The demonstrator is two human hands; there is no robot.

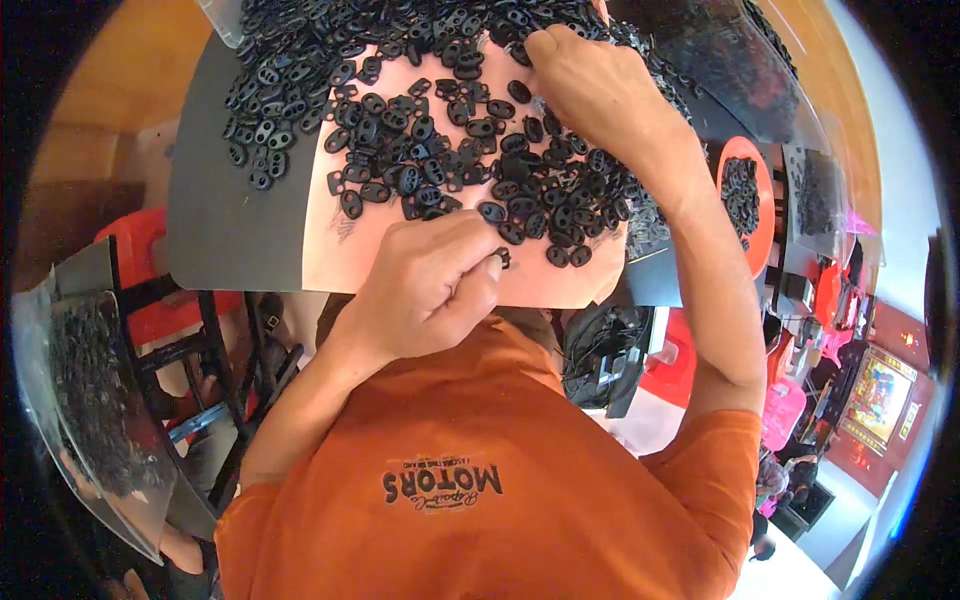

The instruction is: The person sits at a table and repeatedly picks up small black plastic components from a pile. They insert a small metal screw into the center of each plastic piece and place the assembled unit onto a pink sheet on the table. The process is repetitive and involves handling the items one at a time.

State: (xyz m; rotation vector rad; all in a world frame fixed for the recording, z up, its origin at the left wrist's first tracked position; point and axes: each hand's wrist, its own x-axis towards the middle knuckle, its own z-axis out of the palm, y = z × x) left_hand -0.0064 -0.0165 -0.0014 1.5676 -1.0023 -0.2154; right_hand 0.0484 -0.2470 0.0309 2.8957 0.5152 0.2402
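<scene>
Many black oval cord locks with two holes lie scattered and heaped on a pale pink sheet. Near the sheet's front edge my left hand is closed in a pinch on a small black cord lock part, mostly hidden by the thumb and fingers. Farther off, my right hand reaches over the pile with its fingers curled down. What those fingers hold, if anything, is hidden. Small metal springs lie in a tangle at the right side of the sheet.
A larger heap of black cord locks covers the far table. An orange-red basin of black parts stands at right, near a clear plastic bag of dark parts. Another filled clear bag and a red stool are at left.
</scene>
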